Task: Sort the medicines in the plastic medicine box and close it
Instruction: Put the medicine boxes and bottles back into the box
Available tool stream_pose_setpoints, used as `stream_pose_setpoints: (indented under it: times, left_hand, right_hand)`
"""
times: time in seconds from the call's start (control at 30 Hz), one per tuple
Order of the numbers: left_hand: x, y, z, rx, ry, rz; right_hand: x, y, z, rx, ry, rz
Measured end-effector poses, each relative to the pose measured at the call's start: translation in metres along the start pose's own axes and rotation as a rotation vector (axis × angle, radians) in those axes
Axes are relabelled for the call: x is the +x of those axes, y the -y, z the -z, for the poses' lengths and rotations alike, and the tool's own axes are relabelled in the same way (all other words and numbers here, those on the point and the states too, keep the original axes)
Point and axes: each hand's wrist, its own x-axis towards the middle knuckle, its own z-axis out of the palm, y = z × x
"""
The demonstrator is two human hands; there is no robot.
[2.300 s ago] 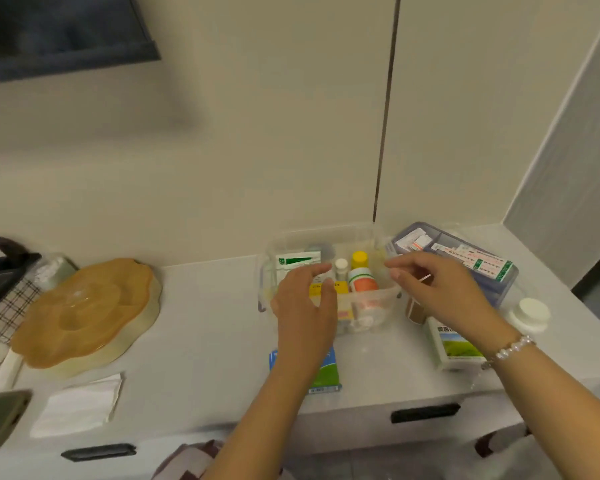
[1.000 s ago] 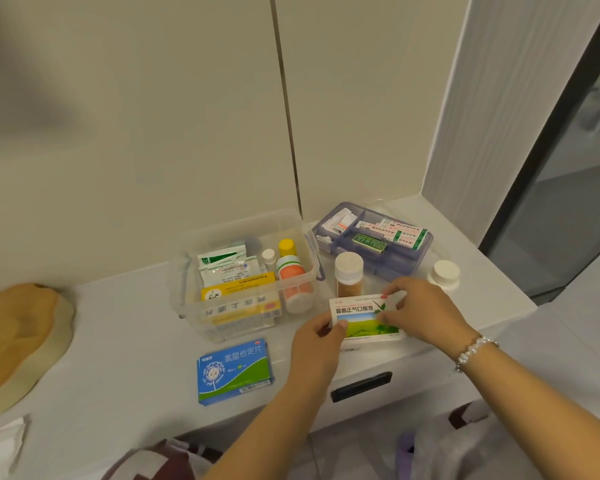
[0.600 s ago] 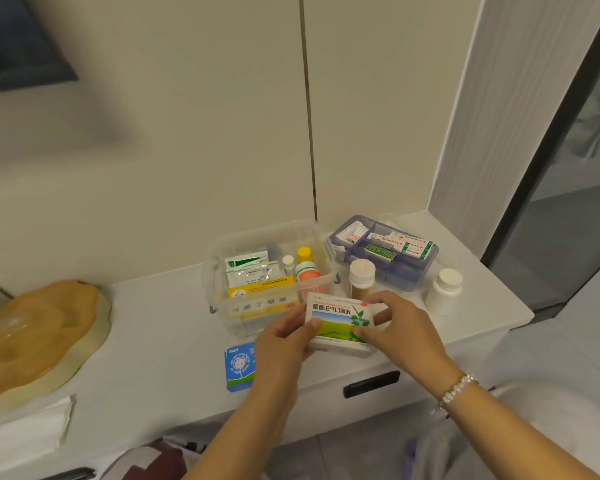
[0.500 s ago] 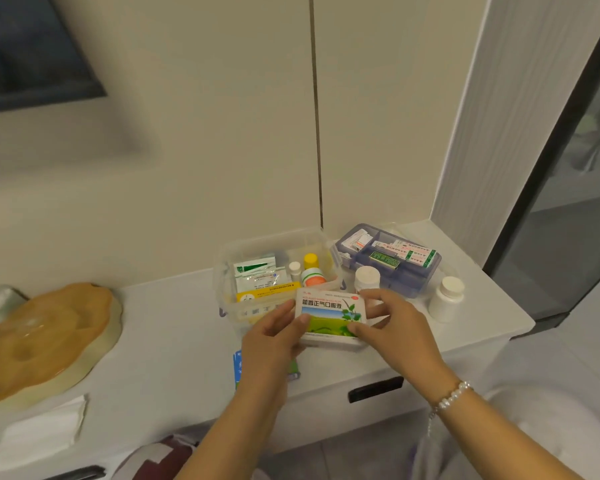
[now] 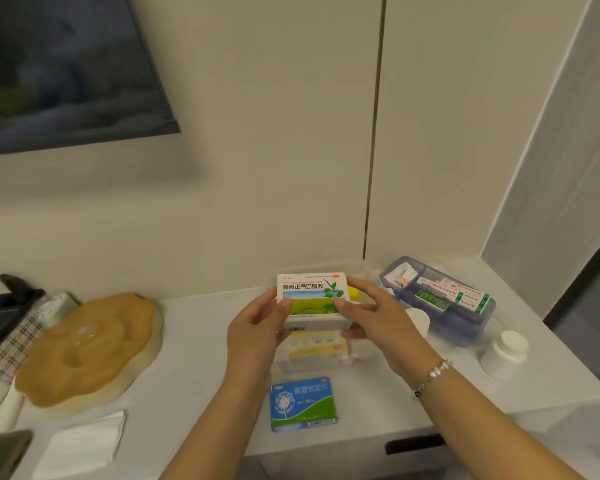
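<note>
Both hands hold a white medicine carton with a green field picture [image 5: 309,299] above the clear plastic medicine box [image 5: 312,355]. My left hand [image 5: 257,327] grips its left end and my right hand [image 5: 371,317] its right end. The carton and hands hide most of the clear box; a yellow-and-white carton shows through its front wall. A blue-and-green medicine carton [image 5: 303,403] lies flat on the counter in front of the box. To the right sit a purple-tinted insert tray with sachets [image 5: 440,299], a white bottle [image 5: 504,353] and a white-capped jar [image 5: 418,322].
A tan lobed dish [image 5: 87,348] sits at the left with a folded white napkin [image 5: 80,445] in front of it. A checked cloth [image 5: 11,344] and dark items lie at the far left. The white counter [image 5: 194,375] ends at a wall on the right; drawers are below.
Both hands picked the green-field carton up from the counter at the right and carried it left and up, over the clear box. The camera view has swung left.
</note>
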Motion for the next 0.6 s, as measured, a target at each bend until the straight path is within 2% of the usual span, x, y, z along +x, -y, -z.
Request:
stream_pose_setpoints:
  times: [0.2,0.33,0.5,0.6]
  left_hand:
    - [0.032,0.01,0.012,0.257,-0.055,-0.136]
    - [0.047,0.024,0.017,0.305,-0.103,-0.101]
    - [0.053,0.044,0.02,0.259,-0.114,-0.007]
    - [0.054,0.052,0.021,0.259,-0.093,0.024]
  right_hand:
    - [0.041,-0.002,-0.018,-0.043,0.037,-0.07]
    - [0.065,-0.005,-0.023,-0.158,0.057,-0.096]
    - [0.084,-0.014,-0.021,-0.247,0.168,-0.299]
    - [0.088,-0.022,-0.016,-0.392,0.225,-0.33]
